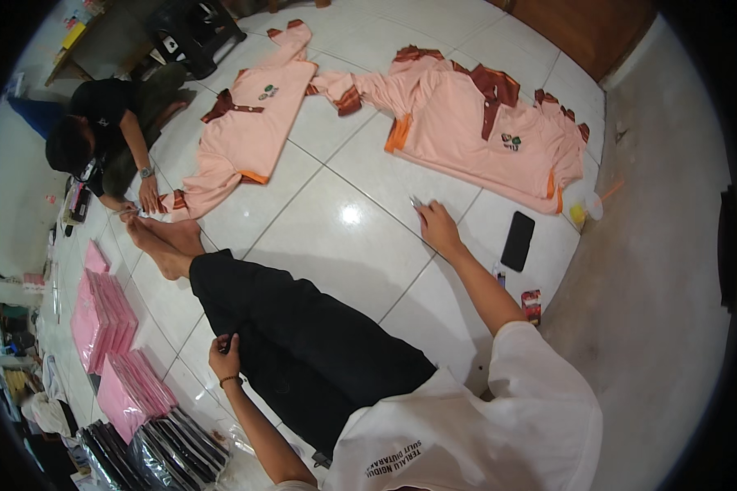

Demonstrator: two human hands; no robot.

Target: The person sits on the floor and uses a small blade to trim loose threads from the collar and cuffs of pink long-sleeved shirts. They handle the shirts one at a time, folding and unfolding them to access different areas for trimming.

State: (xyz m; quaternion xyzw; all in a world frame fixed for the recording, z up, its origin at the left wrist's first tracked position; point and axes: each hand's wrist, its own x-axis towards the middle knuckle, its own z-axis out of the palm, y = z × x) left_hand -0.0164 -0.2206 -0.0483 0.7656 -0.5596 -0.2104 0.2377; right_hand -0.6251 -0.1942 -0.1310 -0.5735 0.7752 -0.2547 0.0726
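Note:
My right hand (439, 226) is closed round a small metal tool (414, 202), perhaps thread snips, whose tip points up and left over the tiled floor. My left hand (224, 358) rests beside my black trousers (307, 319), its fingers bent; it seems to pinch the dark cloth, but that is unclear. Beyond my right hand lies a pink polo shirt (454, 123) with a maroon collar and orange side slits. Another pink polo shirt (251, 116) lies to its left, one sleeve end by a co-worker's hands (149, 193).
Wrapped pink garments (101, 319) and wrapped dark garments (159, 448) are stacked at the lower left. A phone (517, 241), a red box (531, 307) and a plastic cup (592, 205) lie near the right wall. A black stool (190, 37) stands behind the seated co-worker (107, 123).

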